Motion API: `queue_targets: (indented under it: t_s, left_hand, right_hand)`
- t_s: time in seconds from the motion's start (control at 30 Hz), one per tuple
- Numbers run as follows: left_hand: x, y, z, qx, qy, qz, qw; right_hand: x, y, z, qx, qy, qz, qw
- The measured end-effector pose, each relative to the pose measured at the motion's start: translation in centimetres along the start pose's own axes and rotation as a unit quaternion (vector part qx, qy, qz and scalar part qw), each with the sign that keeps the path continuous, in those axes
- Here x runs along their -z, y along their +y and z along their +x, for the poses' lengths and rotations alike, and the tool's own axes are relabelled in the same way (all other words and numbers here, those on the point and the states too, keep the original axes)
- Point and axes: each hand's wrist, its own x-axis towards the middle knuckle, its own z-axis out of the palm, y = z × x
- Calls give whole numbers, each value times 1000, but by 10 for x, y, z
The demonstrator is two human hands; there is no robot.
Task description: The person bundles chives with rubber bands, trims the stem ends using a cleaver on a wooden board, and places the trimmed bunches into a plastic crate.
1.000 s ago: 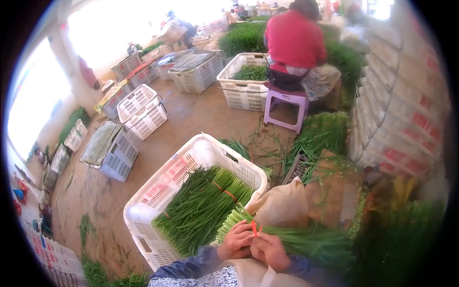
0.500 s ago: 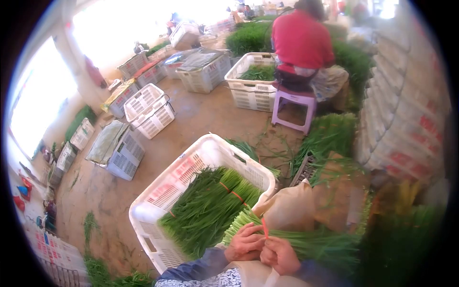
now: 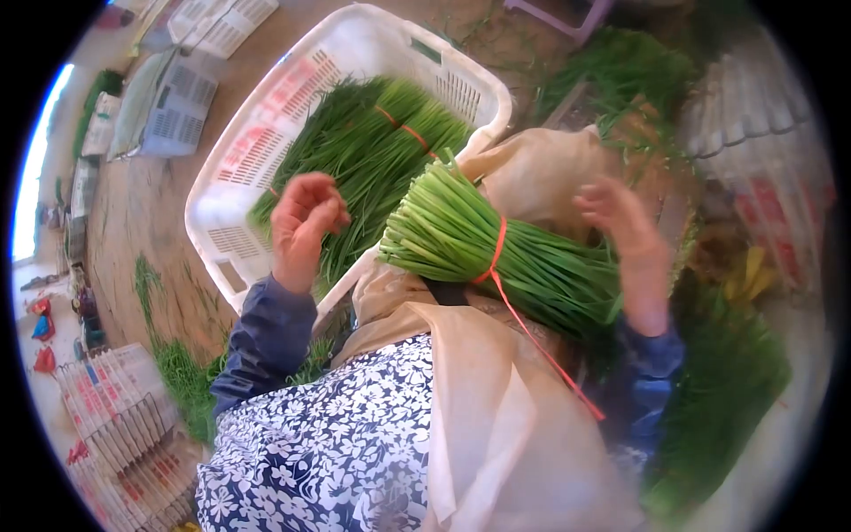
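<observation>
Broadly, a brown floor (image 3: 115, 230) strewn with green leaves lies beneath everything. Over it, the person's lap takes up the lower middle, with a floral garment (image 3: 328, 443) and a tan cloth (image 3: 558, 461) draped across the front. Beside the lap, toward the upper left, stands a large white crate (image 3: 222, 213) with slotted walls and red markings. Pale stacked crates (image 3: 753, 106) rise at the right edge, above a heap of greens (image 3: 718, 390); a covered crate (image 3: 182, 102) sits well apart at the upper left.

Inside the white crate lie banded greens (image 3: 337, 168), leafy ends toward the lower left. Next in size comes the bunch of green stems (image 3: 461, 222), resting on the lap outside that crate, its pale cut ends toward the crate and its leaves running toward the right forearm.

Both hands are clear of this bunch. The left hand (image 3: 306, 226) is raised in front of the crate, fingers partly curled toward the thumb; whether anything thin sits between them cannot be told. The right hand (image 3: 616, 213), blurred, is above the leafy side, fingers loosely spread and holding nothing visible. Smallest, a red band (image 3: 502, 238) circles the bunch, one long tail trailing across the tan cloth.
</observation>
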Motion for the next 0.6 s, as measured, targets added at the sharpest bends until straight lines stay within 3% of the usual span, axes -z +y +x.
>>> queue_targets:
  t_s: [0.03, 0.07, 0.13, 0.2, 0.27, 0.33, 0.4, 0.47, 0.5, 0.53, 0.6]
  left_hand:
    - [4, -13, 8, 156, -37, -23, 987]
    - [1, -32, 8, 162, -33, -23, 986]
    - [-14, -64, -11, 81, -181, 156, 968]
    - [-41, -32, -8, 122, -294, 44, 947]
    - [-53, -40, -2, -23, -239, 76, 968]
    - [-50, -27, 18, 4, -273, 27, 962]
    - [-46, -11, 39, 104, -338, -54, 934]
    - [-65, -3, 80, 32, -243, -250, 937]
    - [-76, -3, 99, 27, -256, -303, 918]
    - [-91, -4, 116, 6, -293, -313, 904]
    - [-124, -4, 144, -134, -356, -162, 910]
  right_hand:
    - [-10, -4, 12, -2, -58, -28, 998]
    - [-21, 14, 22, 79, -108, -209, 969]
    - [-53, 8, 26, 122, -147, -277, 942]
    - [-67, 19, 29, 98, -152, -289, 940]
    - [-74, 17, 33, 75, -150, -309, 936]
    - [-56, 16, 36, 83, -122, -253, 956]
    - [-35, 16, 34, 62, -55, -257, 963]
    - [-13, -16, 40, 21, 73, -192, 978]
    - [1, -26, 42, 24, 102, -210, 972]
    - [13, -37, 47, 68, 136, -240, 959]
    - [30, -64, 58, 183, 186, -304, 916]
